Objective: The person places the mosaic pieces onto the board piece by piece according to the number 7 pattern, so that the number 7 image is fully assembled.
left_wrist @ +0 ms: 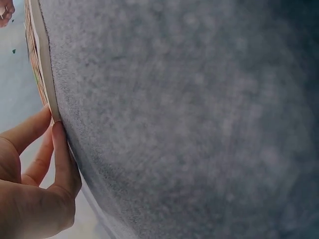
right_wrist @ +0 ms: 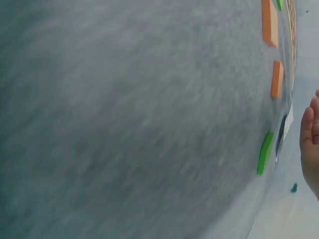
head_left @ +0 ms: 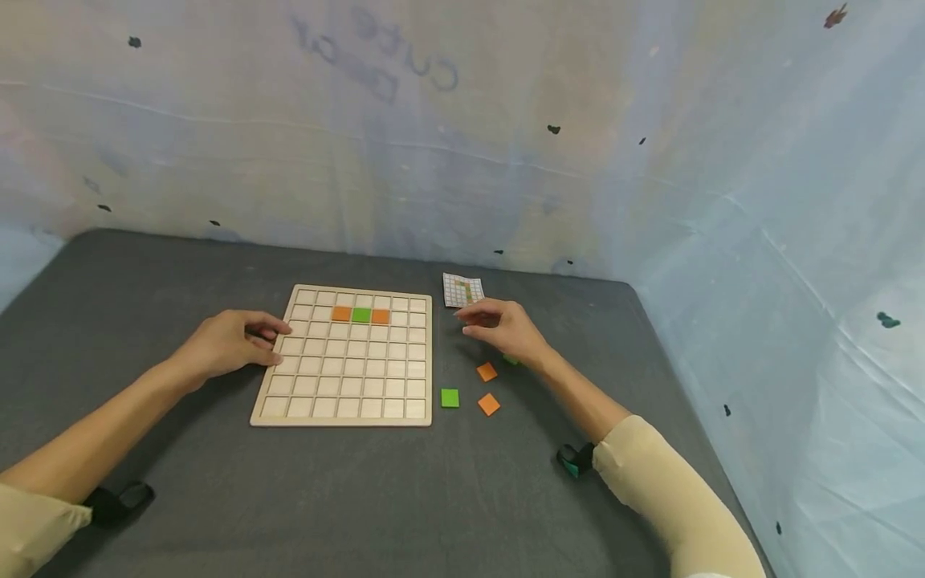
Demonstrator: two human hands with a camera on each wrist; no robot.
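Observation:
A square wooden grid board point(head_left: 348, 422) lies on the table, with orange point(head_left: 342, 314), green point(head_left: 361, 315) and orange point(head_left: 380, 317) square tiles side by side in its second row. My left hand point(head_left: 230, 343) touches the board's left edge with thumb and fingertips; the left wrist view shows those fingertips point(left_wrist: 58, 128) right at the pale side of the board. To the board's right, my right hand point(head_left: 506, 327) hovers close to a small printed grid card point(head_left: 461, 291), overlapping its lower edge. Its fingers are bent with a gap to the thumb, and nothing shows between them.
Loose tiles lie right of the board: a green one point(head_left: 450, 398), two orange ones point(head_left: 487, 372) point(head_left: 489, 404), and a green one point(head_left: 511, 359) partly hidden under the right wrist. The dark grey table point(head_left: 361, 498) meets a pale sheet point(head_left: 433, 201) behind and at the right.

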